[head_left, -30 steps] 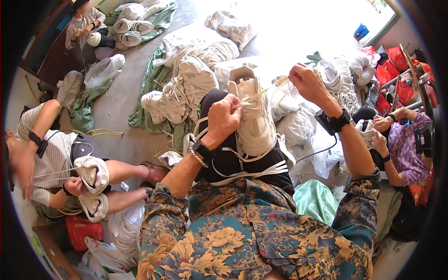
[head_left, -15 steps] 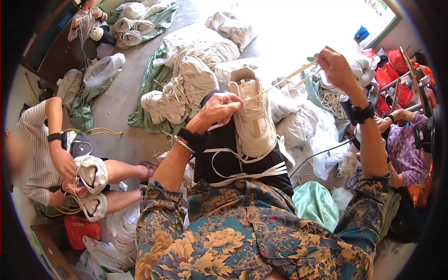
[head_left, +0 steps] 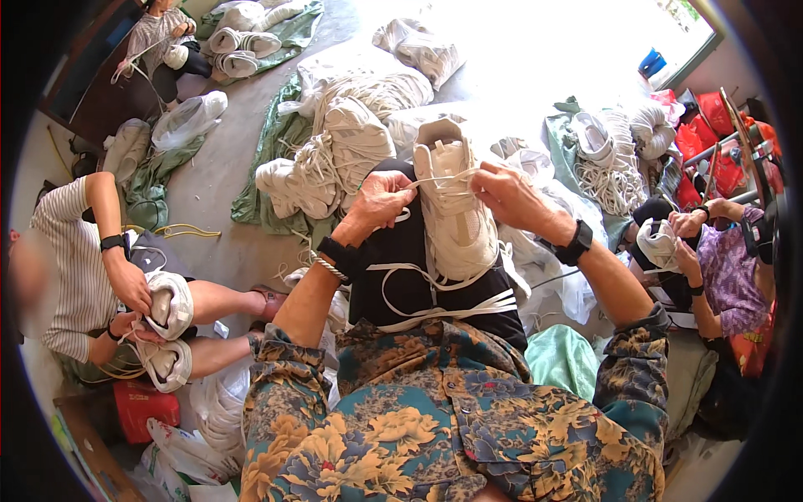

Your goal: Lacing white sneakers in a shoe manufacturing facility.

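Note:
A cream-white sneaker (head_left: 456, 222) rests on my dark-trousered lap, its heel opening away from me and its toe near me. Across its upper runs a pale shoelace (head_left: 445, 177). My left hand (head_left: 385, 201) pinches the lace at the shoe's left side. On the right side my right hand (head_left: 504, 191) closes its fingers on the lace, close to the eyelets. More laces (head_left: 452, 314) lie in loops over my thighs, just below the toe.
A heap of white shoes (head_left: 355, 138) lies on green sheeting ahead. Plastic bags (head_left: 577, 293) are at the right. A person in a striped shirt (head_left: 71, 243) handles shoes at the left; another in a purple top (head_left: 732, 272) holds a shoe at the right.
My right hand has come down from the upper right to the shoe's right side, and the lace stretched up to it now lies across the upper. My left hand has shifted slightly left.

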Action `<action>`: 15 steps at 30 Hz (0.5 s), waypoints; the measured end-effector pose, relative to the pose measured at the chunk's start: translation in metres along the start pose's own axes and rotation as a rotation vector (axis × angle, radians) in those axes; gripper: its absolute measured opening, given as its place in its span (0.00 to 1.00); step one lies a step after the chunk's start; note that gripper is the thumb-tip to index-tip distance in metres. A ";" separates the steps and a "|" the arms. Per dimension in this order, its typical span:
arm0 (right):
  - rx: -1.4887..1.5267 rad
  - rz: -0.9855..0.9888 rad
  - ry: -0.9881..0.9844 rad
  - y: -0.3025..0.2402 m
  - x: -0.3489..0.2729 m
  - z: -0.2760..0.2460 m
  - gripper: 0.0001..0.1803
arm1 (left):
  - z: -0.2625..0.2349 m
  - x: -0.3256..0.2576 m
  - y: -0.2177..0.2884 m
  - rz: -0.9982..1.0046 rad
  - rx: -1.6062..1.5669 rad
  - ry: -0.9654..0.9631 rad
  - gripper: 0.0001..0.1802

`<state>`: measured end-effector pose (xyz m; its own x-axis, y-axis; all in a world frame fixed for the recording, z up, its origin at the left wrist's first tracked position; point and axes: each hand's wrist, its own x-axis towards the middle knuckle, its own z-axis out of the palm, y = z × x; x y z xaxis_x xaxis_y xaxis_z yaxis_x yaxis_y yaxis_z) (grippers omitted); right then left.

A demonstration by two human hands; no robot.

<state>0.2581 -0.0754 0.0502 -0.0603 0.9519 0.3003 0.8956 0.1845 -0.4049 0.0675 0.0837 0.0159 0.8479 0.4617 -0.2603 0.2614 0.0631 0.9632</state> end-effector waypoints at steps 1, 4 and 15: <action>0.001 -0.002 0.000 0.002 0.005 -0.004 0.05 | 0.001 0.000 -0.001 0.046 -0.030 0.009 0.08; 0.247 0.115 -0.063 0.006 0.016 -0.013 0.02 | -0.004 0.000 -0.001 0.068 0.012 0.018 0.09; 0.441 0.359 -0.186 0.027 0.030 0.005 0.08 | -0.037 -0.026 -0.019 -0.032 -0.154 0.212 0.08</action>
<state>0.2785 -0.0411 0.0442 0.1005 0.9930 -0.0613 0.6090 -0.1101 -0.7855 0.0234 0.1035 0.0072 0.7209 0.6312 -0.2863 0.1993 0.2069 0.9578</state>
